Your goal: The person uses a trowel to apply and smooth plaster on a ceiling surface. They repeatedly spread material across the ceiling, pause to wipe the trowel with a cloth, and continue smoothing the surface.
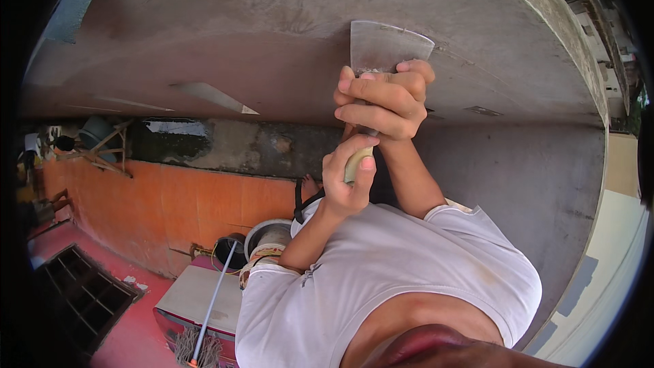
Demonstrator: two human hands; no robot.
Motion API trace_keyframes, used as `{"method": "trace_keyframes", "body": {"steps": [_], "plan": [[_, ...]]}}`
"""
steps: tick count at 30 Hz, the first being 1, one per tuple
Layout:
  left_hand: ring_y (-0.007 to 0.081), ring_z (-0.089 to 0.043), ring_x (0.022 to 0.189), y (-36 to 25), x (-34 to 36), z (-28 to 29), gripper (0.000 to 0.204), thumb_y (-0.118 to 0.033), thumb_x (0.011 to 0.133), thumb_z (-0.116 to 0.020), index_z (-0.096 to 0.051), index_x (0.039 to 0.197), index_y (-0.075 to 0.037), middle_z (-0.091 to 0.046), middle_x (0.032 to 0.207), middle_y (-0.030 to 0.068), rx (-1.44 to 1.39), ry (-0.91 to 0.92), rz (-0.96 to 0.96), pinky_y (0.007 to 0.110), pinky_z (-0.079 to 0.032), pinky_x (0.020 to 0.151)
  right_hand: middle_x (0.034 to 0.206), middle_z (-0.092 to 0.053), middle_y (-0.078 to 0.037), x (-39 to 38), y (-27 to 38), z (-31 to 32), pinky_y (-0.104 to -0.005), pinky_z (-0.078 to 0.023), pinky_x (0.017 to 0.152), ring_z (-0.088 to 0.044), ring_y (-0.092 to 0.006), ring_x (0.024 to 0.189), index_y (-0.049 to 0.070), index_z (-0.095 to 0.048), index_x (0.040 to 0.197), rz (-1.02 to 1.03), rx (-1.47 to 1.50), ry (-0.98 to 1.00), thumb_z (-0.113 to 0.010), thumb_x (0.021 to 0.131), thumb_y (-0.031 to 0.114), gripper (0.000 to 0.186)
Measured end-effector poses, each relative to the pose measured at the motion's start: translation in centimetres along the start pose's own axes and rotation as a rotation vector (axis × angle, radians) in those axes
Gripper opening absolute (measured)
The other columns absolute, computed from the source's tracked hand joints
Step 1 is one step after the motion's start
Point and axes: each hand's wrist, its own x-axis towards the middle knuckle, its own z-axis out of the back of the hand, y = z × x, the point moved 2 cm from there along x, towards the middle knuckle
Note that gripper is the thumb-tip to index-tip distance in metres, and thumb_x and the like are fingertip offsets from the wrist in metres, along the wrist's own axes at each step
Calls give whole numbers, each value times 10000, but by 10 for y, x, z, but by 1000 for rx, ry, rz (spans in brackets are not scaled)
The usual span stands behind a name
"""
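Observation:
A putty knife with a broad, slightly curved metal blade (390,44) lies against a grey plastered wall (272,34). My right hand (388,99) is closed around the tool just below the blade, its fingers wrapped over the shaft. Lower down and to the left, my left hand (349,170) grips a pale yellow-green handle (354,163), which appears to belong to the same tool. The shaft between is mostly hidden by my fingers. Bits of pale residue show at the blade's base, and small crumbs lie on the wall by its right corner.
To the lower left, a mop (214,300) leans across a light-topped box (197,293), near a dark bucket (230,249) and a metal basin (262,232). An orange wall (170,204) runs behind them. A wooden stand (102,146) is at far left, near a dark window grille (85,289).

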Motion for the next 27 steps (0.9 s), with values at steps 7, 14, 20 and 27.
{"method": "trace_keyframes", "body": {"steps": [7,14,20,27], "plan": [[94,-515,566,8,-10,-2,284,-180,1000,-559,-597,1180,37,-590,712,43,-38,4,60,255,-419,534,817,-696,186,-4,1,9,-297,-382,793,-506,-52,725,296,-630,648,-9,3,72,-822,675,34,326],[98,-528,557,-12,-4,1,259,-144,987,-554,-616,1138,57,-569,663,36,34,17,0,259,-420,526,838,-688,208,-4,3,4,-288,-369,751,-503,-50,707,323,-627,643,9,0,-32,-832,679,47,345],[83,-498,557,0,-1,3,248,-132,982,-557,-624,1151,36,-550,649,28,33,4,35,251,-409,539,859,-688,180,-13,-4,1,-315,-371,759,-545,-51,740,323,-629,612,56,-25,2,-872,709,61,370],[77,-484,591,-15,26,3,279,-172,1003,-545,-593,1199,19,-560,725,33,-53,-42,4,251,-402,553,821,-723,155,36,-9,-19,-315,-390,744,-549,-62,717,294,-613,591,159,53,-43,-879,724,135,337]]}}
